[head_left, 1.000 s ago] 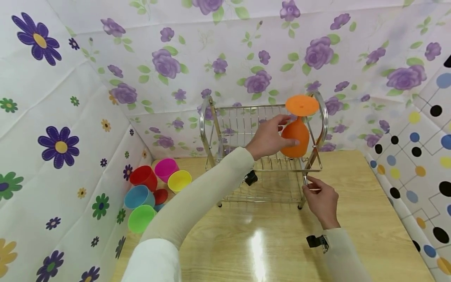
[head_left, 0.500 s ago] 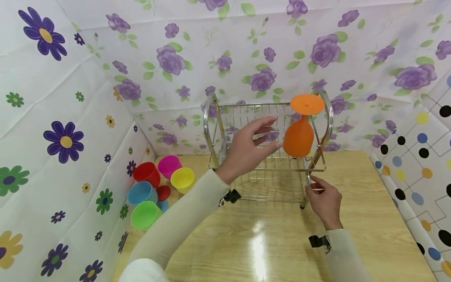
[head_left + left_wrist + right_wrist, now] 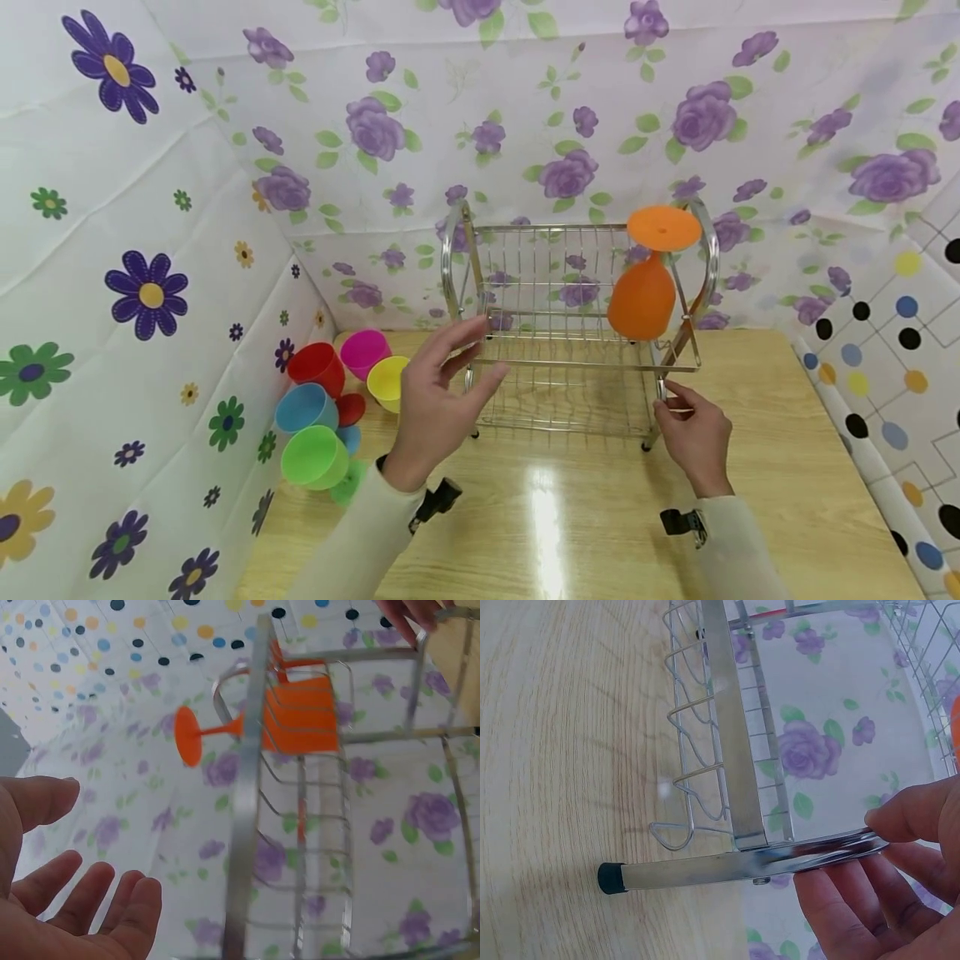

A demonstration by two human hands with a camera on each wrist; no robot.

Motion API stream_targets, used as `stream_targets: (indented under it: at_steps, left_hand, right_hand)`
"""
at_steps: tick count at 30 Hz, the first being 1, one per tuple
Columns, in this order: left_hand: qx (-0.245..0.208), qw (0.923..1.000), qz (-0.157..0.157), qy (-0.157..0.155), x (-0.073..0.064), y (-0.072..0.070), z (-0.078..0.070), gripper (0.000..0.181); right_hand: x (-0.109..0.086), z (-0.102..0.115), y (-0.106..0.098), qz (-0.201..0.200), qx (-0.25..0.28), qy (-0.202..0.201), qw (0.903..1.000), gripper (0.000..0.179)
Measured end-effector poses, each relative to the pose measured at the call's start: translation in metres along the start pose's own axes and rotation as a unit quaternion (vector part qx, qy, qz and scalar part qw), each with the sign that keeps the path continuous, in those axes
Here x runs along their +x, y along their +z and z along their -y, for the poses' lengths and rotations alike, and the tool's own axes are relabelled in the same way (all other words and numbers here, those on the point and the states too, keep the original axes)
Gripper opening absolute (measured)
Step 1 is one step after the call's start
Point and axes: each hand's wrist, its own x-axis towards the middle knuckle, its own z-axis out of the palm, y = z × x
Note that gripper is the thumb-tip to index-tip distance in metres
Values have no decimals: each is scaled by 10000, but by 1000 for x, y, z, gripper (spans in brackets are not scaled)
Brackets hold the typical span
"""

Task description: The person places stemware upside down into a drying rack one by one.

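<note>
An orange goblet [image 3: 642, 298] stands upside down at the right end of the upper tier of a metal dish rack [image 3: 570, 365], its round foot on top. My left hand [image 3: 442, 400] is in the air in front of the rack's left side, fingers parted and nothing in them. In the left wrist view the same hand [image 3: 82, 889] is apart from the rack and the goblet [image 3: 304, 716]. Down at the rack's front right leg [image 3: 817, 851], my right hand [image 3: 693, 435] pinches the metal tube between thumb and fingers.
At the table's left lie several coloured goblets: red [image 3: 317, 369], magenta [image 3: 364, 353], yellow [image 3: 387, 382], blue [image 3: 306, 408] and green [image 3: 315, 457]. Flower-patterned cloth hangs behind and to the left; a dotted cloth [image 3: 900, 358] hangs at the right.
My left hand has let go of the orange goblet and moved left and toward me. The goblet stays on the rack. My right hand keeps its hold on the leg.
</note>
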Motion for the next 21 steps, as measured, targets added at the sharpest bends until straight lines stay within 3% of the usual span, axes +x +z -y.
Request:
stream_targets:
  at_steps: [8,14,18,21]
  left_hand:
    - [429,9962,-521,-550,-40,-34,26,54]
    - [832,9886,-1081,-638,-67,-53,38,55]
    - [1199,9754,-1595,-939,-86,-67,46,52]
    - [1552,9540,-2132,-1430,-102,-76,54,50]
  right_hand:
    - [0,1,1,-70,0,46,10000,35]
    - [-1,1,2,-46,31,116,9999,35]
    - [-2,2,2,-53,59,166,9998,35]
    - [-1,2,1,-68,71,117,9999,36]
